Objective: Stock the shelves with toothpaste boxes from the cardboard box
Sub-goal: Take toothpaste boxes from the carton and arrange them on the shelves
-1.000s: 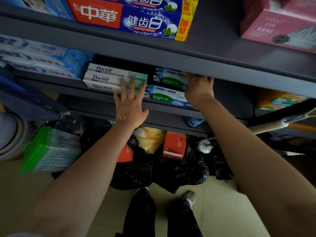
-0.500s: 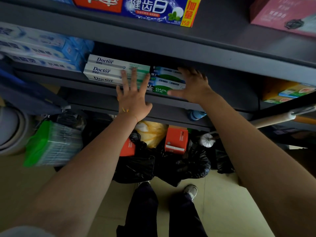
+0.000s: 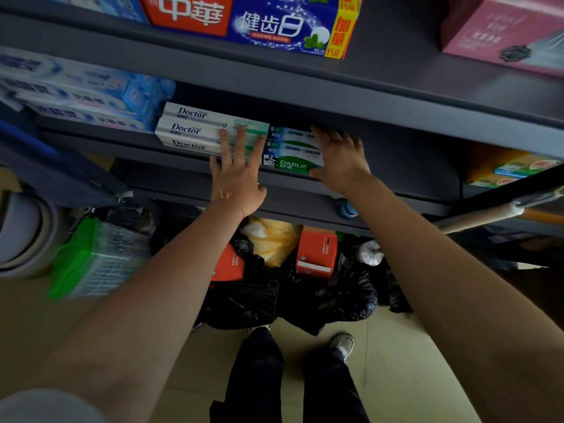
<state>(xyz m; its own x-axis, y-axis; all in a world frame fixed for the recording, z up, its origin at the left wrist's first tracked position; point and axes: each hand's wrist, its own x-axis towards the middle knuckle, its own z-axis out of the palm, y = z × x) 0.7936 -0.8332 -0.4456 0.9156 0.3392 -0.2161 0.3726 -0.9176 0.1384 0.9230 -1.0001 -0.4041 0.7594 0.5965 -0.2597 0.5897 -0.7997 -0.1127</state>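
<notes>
Down by your feet, a shoe stands on the pale floor, and just beyond it black plastic bags are heaped under the lowest shelf with two orange cartons and a yellow bag among them. A green-wrapped pack leans at the left.

Higher up, your left hand lies flat with its fingers straight and spread, the fingertips pressed against the right end of the stacked white Doctor boxes on the middle shelf. Your right hand is opened too, fingers relaxed and slightly bent, resting against the right end of the green Darlie boxes; it covers that end, so you cannot tell how far they run. The Darlie stack sits touching the Doctor stack, both at the shelf's front edge. Blue and white boxes fill the space left of them.

Farther up, the top shelf carries a red and blue toothpaste box and a pink carton at the right.
</notes>
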